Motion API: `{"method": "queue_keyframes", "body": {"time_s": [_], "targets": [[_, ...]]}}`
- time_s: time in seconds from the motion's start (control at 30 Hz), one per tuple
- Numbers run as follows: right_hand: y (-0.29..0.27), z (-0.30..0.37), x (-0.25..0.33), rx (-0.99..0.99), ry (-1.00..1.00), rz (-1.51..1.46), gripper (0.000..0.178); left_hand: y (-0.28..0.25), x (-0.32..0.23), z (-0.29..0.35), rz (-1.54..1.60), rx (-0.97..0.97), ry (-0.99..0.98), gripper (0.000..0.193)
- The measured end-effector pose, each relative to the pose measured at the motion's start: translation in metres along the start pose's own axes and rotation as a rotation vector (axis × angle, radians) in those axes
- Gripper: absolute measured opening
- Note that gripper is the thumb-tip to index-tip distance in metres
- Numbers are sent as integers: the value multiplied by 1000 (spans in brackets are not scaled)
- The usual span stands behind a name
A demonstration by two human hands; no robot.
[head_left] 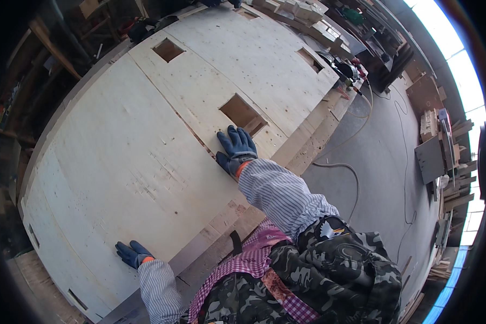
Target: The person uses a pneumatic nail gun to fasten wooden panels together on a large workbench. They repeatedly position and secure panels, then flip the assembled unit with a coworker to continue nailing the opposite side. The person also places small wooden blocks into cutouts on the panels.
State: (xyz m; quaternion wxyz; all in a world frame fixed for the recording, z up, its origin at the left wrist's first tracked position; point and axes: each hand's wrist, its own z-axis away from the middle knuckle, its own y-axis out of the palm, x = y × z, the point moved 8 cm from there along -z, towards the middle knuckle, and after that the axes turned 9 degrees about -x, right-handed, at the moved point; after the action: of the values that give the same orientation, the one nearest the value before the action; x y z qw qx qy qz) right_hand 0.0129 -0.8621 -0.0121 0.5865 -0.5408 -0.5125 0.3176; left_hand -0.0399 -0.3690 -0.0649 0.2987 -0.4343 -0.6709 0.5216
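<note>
Both of my hands wear dark blue gloves and rest on large pale plywood panels (pixel 113 146) laid flat on a workbench. My right hand (pixel 235 148) lies with its fingers apart, beside a square cutout (pixel 243 114) and close to the narrow gap (pixel 186 123) between two panels. Nearer the lower left, my left hand (pixel 132 254) is spread on the panel by its front edge. Neither hand holds anything. Another square cutout (pixel 168 50) lies farther off, and short scratches mark the left panel's middle.
A pneumatic tool with a hose (pixel 346 69) sits at the panel's far right corner. Its pale hose (pixel 356 186) loops over the grey floor (pixel 378 162). Stacked wood offcuts (pixel 456 189) stand along the right wall. Wooden blocks (pixel 302 11) lie beyond the far edge.
</note>
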Motion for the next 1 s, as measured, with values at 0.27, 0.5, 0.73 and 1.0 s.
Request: {"method": "queue_keyframes", "body": {"time_s": [0.27,0.5,0.73,1.0], "targets": [[-65,28,-209,-572,315,-660,50,-9,-27,28,785,9,-489,35],[-131,44,-548,-940,781,-1013,42,-78,-302,150,561,12,348,38],[-201,-56,-815,-617,951,-399,45,-104,-541,240,613,115,710,46],[-186,-147,-996,-288,1057,189,59,-100,-709,265,437,176,933,62]]}}
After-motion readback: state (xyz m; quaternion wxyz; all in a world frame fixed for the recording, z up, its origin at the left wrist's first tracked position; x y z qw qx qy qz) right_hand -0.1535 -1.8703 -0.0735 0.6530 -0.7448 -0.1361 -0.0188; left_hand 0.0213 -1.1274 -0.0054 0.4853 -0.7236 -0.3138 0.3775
